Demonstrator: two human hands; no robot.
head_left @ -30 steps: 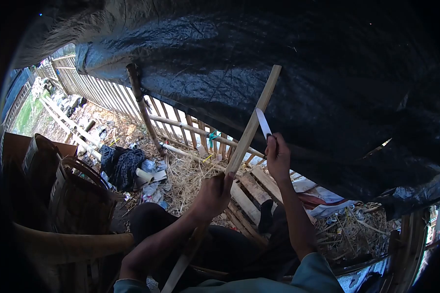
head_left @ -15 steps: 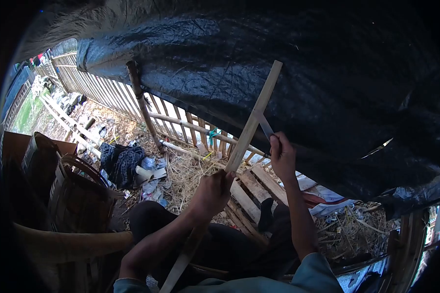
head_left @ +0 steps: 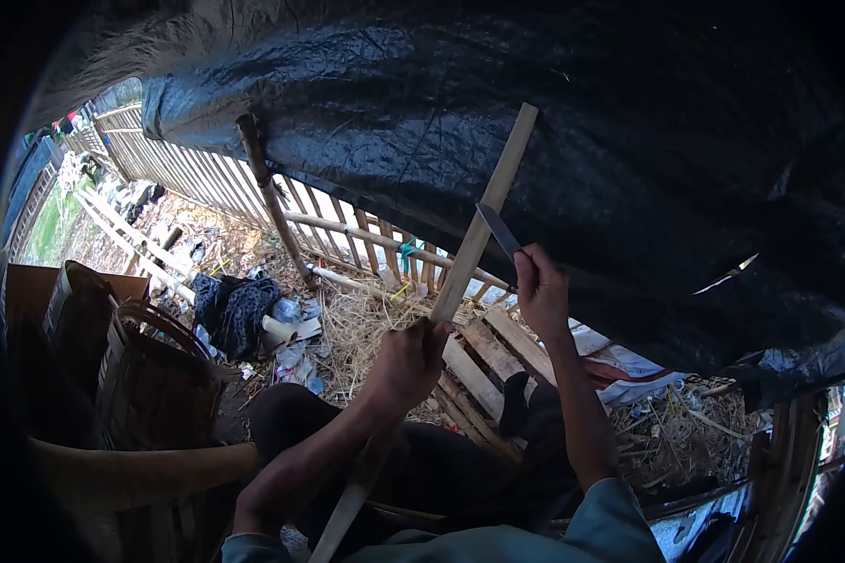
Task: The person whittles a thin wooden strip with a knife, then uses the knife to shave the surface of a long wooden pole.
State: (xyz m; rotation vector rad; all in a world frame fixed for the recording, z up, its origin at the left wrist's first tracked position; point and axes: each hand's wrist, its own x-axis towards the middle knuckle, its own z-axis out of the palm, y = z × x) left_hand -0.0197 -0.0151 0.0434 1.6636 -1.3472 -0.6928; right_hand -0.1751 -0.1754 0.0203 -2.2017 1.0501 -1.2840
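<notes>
A long, pale wooden or bamboo strip (head_left: 483, 230) slants from my lap up to the black sheeting. My left hand (head_left: 407, 366) is wrapped round its middle. In my right hand (head_left: 541, 286) is a knife, its fingers closed on the handle, which they mostly hide. The knife's blade (head_left: 498, 230) points up and left, and its tip end lies across the strip above my left hand.
Black plastic sheeting (head_left: 629, 178) hangs in front. Behind it runs a slatted fence (head_left: 197, 167). Wooden planks (head_left: 474, 377) lie by my feet, with straw and litter around. Woven baskets (head_left: 141, 375) and a thick bamboo pole (head_left: 150, 469) are at the left.
The blade has turned, and its flat looks darker, with the tip now across the strip. The strip's upper end has shifted slightly left and up. Both hands keep their hold.
</notes>
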